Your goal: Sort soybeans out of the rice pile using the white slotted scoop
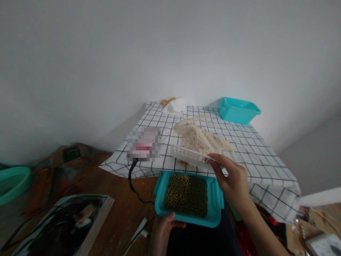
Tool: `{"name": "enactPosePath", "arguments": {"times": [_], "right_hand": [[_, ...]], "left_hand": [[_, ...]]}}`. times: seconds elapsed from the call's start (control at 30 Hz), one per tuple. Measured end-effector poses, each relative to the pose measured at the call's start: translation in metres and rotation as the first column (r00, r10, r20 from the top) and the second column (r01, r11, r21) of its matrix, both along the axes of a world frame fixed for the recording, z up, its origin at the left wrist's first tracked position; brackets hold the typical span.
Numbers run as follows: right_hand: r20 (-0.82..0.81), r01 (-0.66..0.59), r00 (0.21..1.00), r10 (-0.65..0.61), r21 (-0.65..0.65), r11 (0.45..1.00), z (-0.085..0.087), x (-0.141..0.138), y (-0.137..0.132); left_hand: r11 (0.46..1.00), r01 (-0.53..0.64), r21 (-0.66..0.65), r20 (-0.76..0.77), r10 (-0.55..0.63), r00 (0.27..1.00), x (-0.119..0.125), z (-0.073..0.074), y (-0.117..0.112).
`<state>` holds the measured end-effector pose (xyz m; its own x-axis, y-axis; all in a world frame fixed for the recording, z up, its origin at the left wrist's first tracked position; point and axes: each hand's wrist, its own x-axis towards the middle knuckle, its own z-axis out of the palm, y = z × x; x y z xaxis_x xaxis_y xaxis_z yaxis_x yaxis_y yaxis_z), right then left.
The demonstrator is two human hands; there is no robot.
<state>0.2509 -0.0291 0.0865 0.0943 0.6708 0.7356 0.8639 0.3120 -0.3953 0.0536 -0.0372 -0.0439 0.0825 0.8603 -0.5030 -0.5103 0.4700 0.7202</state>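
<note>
My left hand (167,224) grips the near edge of a shallow teal tray (217,209), the thumb over its rim. In the tray lie small round beans (186,195), yellowish on the left and dark green on the right. My right hand (231,176) is closed on the right end of a white perforated basket (190,156), which stands tilted just beyond the tray. Behind the basket a pile of pale grain (198,137) with yellowish bits is spread over the checked cloth (258,153). A few brown bits (182,163) lie under the basket's near side.
A teal bin (238,112) stands at the table's back right. A white cloth or paper (176,106) and something orange (168,101) lie at the back left. A blurred-out pinkish object (144,144) with a black cable (131,181) rests on the left edge. A green basin (14,183) is far left.
</note>
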Motion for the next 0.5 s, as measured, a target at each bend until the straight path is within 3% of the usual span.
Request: {"name": "enactPosePath", "arguments": {"times": [0.5], "right_hand": [[-0.030,-0.097,0.995,0.095,-0.094,0.991,0.0024,-0.0082,-0.0076]], "left_hand": [[1.000,0.018,-0.002,0.027,-0.018,0.999,-0.0012,-0.0020,0.0019]]}}
